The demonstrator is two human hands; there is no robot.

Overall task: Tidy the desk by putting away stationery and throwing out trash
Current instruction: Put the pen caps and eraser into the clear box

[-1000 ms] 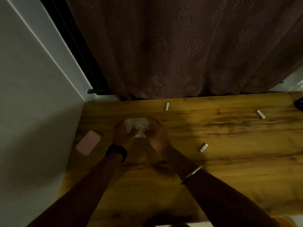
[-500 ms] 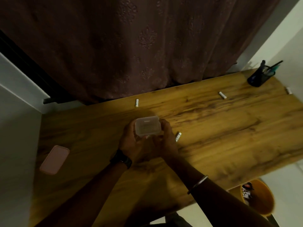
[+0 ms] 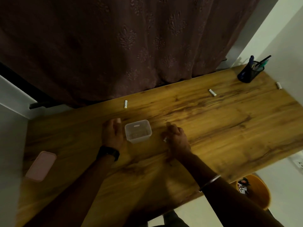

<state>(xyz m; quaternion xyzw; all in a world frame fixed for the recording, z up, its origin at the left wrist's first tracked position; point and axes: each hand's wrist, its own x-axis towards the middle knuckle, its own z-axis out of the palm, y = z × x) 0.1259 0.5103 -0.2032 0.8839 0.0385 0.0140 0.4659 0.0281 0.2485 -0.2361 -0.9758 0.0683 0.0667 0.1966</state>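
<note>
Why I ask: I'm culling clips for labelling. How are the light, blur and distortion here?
Head view: dim, warm light, no glare; left hand and right hand read dark against the desk. Head view, edges: the pink lid looks soft, the desk sits skewed under the wide lens; the battery the right hand grips barely shows.

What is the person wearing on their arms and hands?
Both arms are bare, with no sleeves in view. The left wrist, just behind the left hand, has a dark, wide watch band. The right forearm, behind the right hand, has a thin silvery bangle. No gloves show.
</note>
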